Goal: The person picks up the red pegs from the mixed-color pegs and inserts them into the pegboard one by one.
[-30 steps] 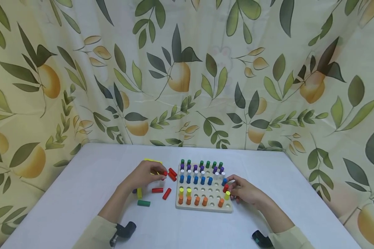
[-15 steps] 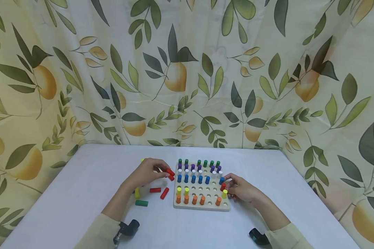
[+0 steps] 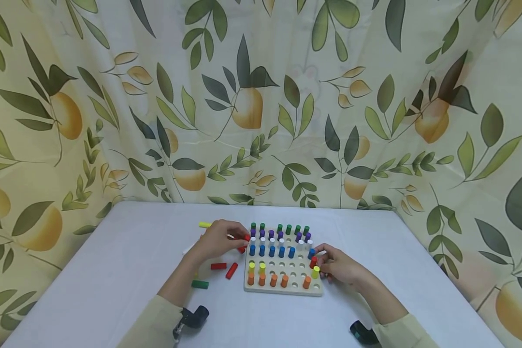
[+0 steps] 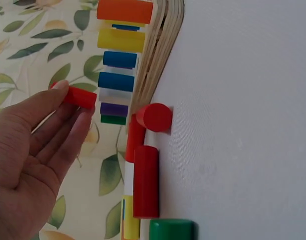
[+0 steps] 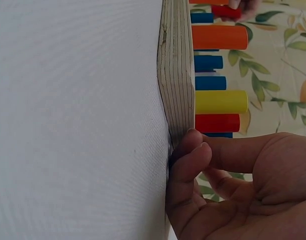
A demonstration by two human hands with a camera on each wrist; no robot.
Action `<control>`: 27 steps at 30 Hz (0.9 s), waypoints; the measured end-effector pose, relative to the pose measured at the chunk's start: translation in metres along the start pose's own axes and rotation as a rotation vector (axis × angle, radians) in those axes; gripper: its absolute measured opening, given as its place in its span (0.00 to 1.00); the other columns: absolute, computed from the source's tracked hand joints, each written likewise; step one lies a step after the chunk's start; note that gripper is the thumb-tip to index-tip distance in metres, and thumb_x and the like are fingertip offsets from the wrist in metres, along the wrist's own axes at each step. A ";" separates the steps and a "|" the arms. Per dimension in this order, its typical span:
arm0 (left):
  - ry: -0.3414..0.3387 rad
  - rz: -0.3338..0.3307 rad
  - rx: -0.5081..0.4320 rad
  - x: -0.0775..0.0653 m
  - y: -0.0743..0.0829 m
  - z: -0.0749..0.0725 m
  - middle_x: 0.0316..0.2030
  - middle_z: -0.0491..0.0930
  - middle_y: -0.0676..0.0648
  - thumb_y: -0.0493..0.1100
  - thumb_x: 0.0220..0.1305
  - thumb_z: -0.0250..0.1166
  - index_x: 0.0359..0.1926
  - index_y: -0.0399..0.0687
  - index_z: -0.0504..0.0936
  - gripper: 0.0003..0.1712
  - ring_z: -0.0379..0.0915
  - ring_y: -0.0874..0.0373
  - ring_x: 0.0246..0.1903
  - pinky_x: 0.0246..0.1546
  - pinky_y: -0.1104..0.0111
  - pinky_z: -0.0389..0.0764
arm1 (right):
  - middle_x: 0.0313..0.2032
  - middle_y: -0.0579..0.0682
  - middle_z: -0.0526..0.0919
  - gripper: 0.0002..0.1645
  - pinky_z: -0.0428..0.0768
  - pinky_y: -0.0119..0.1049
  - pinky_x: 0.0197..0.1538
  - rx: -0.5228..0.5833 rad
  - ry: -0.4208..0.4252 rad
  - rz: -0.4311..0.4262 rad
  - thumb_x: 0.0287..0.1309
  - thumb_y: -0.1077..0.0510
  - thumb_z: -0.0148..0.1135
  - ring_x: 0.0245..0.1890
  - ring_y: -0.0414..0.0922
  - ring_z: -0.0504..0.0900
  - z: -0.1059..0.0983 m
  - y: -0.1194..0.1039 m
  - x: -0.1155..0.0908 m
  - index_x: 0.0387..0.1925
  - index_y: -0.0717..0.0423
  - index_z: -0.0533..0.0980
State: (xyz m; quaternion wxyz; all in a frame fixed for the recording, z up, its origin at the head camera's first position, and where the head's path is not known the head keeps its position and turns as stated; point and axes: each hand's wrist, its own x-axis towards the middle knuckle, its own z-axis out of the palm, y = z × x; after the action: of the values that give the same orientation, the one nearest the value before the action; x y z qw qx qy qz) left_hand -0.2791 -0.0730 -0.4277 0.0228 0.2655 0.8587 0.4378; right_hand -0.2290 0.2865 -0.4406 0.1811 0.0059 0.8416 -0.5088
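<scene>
My left hand [image 3: 219, 238] pinches a red peg [image 4: 82, 97] between thumb and fingertips, raised at the left edge of the wooden pegboard [image 3: 282, 290]. Upright in the board stand rows of green, purple, white, blue [image 3: 271, 251], yellow and orange pegs. A single red peg [image 3: 313, 262] stands near the right edge, with a yellow peg [image 3: 315, 272] in front of it. My right hand [image 3: 341, 266] grips the board's right edge, thumb and fingers curled at its side, as the right wrist view shows.
Left of the board lie loose red pegs [image 3: 219, 266], a green peg [image 3: 200, 284] and a yellow peg [image 3: 204, 224]. More loose pegs are partly hidden behind my left hand and forearm. A patterned curtain [image 3: 261, 145] hangs behind the white table [image 3: 135, 270].
My left hand has moved right with the red peg, from among the loose pegs to the board's left edge. My right hand has stayed at the board's right edge.
</scene>
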 end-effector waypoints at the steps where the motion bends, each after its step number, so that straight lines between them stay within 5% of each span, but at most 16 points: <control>1: -0.001 -0.002 0.000 0.001 0.001 0.000 0.38 0.86 0.58 0.37 0.66 0.73 0.46 0.51 0.89 0.09 0.82 0.59 0.42 0.48 0.65 0.83 | 0.40 0.56 0.73 0.23 0.76 0.37 0.34 0.000 -0.001 0.000 0.67 0.73 0.55 0.33 0.51 0.75 0.000 0.000 0.000 0.62 0.59 0.69; 27: -0.070 0.038 -0.088 0.019 0.022 0.019 0.39 0.86 0.59 0.40 0.67 0.73 0.47 0.51 0.89 0.09 0.81 0.60 0.40 0.46 0.67 0.82 | 0.41 0.56 0.73 0.23 0.76 0.37 0.34 -0.011 0.007 0.003 0.68 0.72 0.55 0.33 0.50 0.74 0.001 0.000 -0.001 0.61 0.58 0.69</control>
State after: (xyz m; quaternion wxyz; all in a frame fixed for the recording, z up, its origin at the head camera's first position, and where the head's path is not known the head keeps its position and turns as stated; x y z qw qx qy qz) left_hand -0.2806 -0.0393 -0.4185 0.0563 0.2954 0.8321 0.4660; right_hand -0.2280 0.2860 -0.4404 0.1792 0.0079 0.8451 -0.5037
